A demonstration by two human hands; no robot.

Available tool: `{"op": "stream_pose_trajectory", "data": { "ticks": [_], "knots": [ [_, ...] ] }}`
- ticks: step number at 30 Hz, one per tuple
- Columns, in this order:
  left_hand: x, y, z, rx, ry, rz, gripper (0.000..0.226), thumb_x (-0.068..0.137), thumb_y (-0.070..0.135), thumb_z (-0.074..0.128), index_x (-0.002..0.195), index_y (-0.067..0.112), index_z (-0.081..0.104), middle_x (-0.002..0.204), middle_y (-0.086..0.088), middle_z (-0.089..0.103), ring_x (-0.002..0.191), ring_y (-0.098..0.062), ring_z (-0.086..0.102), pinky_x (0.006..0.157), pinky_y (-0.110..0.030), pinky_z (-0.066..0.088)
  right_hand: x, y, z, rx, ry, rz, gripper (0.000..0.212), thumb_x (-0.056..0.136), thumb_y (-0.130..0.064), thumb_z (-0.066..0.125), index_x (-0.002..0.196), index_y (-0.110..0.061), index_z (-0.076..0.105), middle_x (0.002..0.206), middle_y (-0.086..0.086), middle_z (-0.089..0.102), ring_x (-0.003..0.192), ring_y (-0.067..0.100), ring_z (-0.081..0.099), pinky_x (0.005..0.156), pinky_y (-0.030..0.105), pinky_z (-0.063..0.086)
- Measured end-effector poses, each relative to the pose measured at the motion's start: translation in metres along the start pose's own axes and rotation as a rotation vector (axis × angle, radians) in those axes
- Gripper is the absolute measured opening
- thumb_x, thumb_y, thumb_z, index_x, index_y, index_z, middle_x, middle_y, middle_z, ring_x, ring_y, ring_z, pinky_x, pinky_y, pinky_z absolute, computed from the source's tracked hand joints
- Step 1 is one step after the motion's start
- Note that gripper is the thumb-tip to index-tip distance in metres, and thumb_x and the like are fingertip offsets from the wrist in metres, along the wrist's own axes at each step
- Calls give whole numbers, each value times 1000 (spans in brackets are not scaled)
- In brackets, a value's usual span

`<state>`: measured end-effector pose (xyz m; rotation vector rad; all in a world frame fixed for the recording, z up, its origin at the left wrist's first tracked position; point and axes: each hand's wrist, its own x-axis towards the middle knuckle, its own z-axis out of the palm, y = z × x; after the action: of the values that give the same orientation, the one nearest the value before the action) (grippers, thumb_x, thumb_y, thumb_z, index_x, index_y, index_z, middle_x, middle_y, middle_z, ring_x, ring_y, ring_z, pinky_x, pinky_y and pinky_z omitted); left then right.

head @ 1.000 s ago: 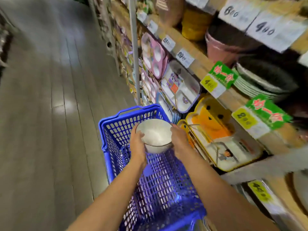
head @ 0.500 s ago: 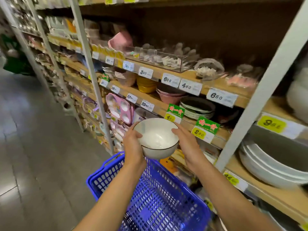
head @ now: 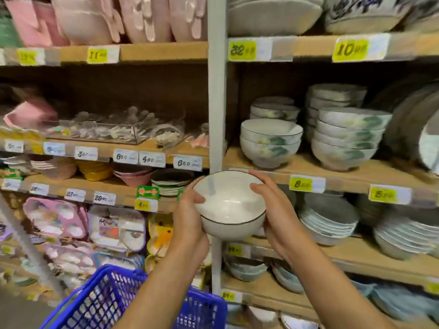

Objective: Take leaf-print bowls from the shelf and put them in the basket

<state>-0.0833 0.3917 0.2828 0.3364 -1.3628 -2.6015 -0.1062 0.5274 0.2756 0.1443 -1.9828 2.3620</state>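
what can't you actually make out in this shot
Head view, print outside the held bowl: left hand and right hand cover its sides.
Head view, contents of the basket: hidden by left forearm and bottom edge.
Head view, full price on the yellow price tag below the leaf-print bowls: blurred.

My bare left forearm [head: 159, 281] and right forearm [head: 332, 288] rise from below and converge in front of me. My left grip [head: 190, 217] cups the bowl [head: 228, 203] on its left side, thumb over the rim. My right grip [head: 276, 210] clasps the opposite side, fingers curled over the rim.
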Motion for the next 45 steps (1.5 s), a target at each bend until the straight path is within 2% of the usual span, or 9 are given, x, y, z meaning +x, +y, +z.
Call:
{"op": "stream_pose_trajectory", "data": {
  "ticks": [5,10,15,25,31,36,40,43,45],
  "knots": [
    [-19,-26,65,58,-133,-55,49,75,4,37,110,19,69,103,-9,73,96,-32,65,77,-41,55,-12,-35,-77,-27,106,-57,36,92,-17,50,119,-39,60,123,-9,62,112,15,58,90,36,49],
    [-34,-51,127,63,-223,-68,47,75,7,42,106,25,73,91,0,77,89,-25,68,55,-27,55,-15,-68,-144,5,159,-88,39,91,-10,47,117,-36,64,108,-14,66,97,9,63,67,24,52],
    [-42,-68,183,81,-236,-89,51,77,5,40,117,18,68,105,-9,73,94,-31,66,63,-32,54,-12,-88,-198,7,125,-64,38,91,-18,49,114,-44,63,108,-10,67,97,15,63,64,27,56],
    [-30,-87,238,87,-326,-164,44,79,6,35,99,14,74,92,-11,76,84,-31,68,75,-35,55,1,-100,-262,143,45,-96,26,94,-34,48,113,-36,66,113,-10,70,108,10,64,86,34,50],
    [-21,-85,250,234,-437,-342,49,74,9,41,114,5,70,109,-20,71,88,-35,65,80,-38,52,8,-110,-265,357,43,152,24,76,-28,56,71,-16,76,78,10,73,66,23,69,60,29,54],
    [-31,-84,255,67,-423,-163,20,84,16,49,82,8,67,84,-9,72,70,-20,70,68,-32,52,10,-112,-258,458,163,80,21,79,-24,50,87,-10,64,68,10,69,64,24,64,57,29,52],
    [-61,-111,243,-2,-437,107,69,70,49,69,132,23,54,123,0,67,99,-12,64,83,-32,54,10,-117,-249,502,230,-16,24,83,-24,49,94,-10,66,82,15,73,71,27,68,60,31,55],
    [-72,-117,246,19,-419,113,89,49,51,78,131,49,44,119,11,68,98,-10,70,76,-32,59,8,-109,-233,431,334,-137,22,87,-25,50,98,-17,67,92,10,74,81,21,70,63,31,55],
    [-69,-110,247,100,-372,123,79,57,49,74,131,43,46,117,6,68,100,-15,70,73,-36,58,6,-103,-224,377,360,-200,23,88,-28,52,106,-23,66,96,3,73,84,15,70,60,28,54]
  ]
}}
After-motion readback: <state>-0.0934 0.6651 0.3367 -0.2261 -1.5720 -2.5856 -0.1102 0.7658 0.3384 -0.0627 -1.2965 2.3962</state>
